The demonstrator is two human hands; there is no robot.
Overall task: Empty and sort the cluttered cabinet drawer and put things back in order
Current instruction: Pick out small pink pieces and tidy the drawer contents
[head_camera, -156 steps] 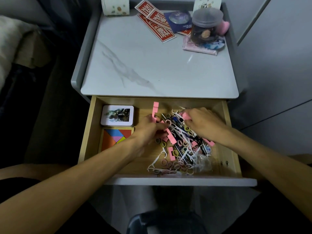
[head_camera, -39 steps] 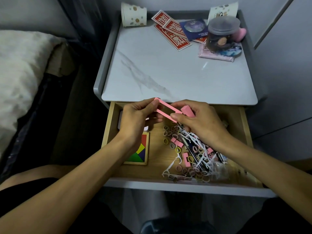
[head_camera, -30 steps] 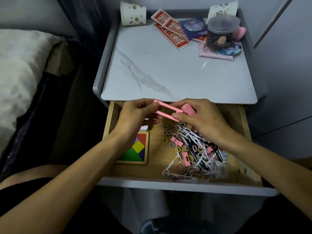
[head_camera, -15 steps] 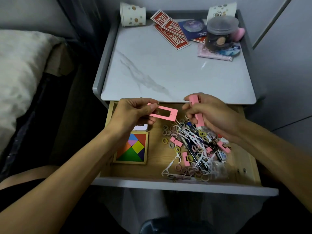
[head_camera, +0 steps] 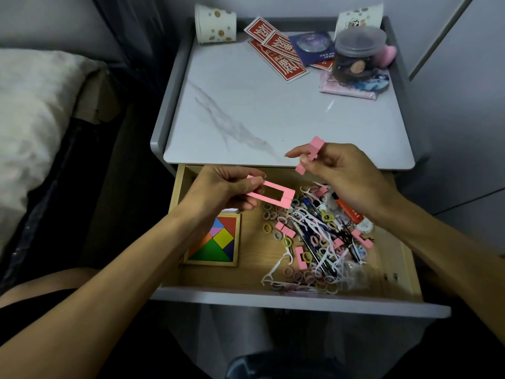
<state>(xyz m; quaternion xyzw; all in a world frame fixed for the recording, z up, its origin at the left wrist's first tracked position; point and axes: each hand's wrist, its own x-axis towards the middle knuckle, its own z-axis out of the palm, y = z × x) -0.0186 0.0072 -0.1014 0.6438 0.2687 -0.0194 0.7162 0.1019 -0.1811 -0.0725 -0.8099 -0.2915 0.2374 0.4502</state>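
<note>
Above the open drawer (head_camera: 273, 298), your left hand (head_camera: 218, 191) pinches a pink frame (head_camera: 273, 194) and your right hand (head_camera: 344, 175) grips a pink piece (head_camera: 316, 145). Emptying step, probably: next, set both beyond the drawer, on the tabletop (head_camera: 273, 110).

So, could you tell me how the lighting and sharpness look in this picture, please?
Head view: dim, corners nearly black; the white marbled cabinet top is brightest, with one glare streak; the open wooden drawer and its clutter are sharp; left hand and right hand show little motion blur; wide-angle bowing curves the cabinet's edges.
</note>
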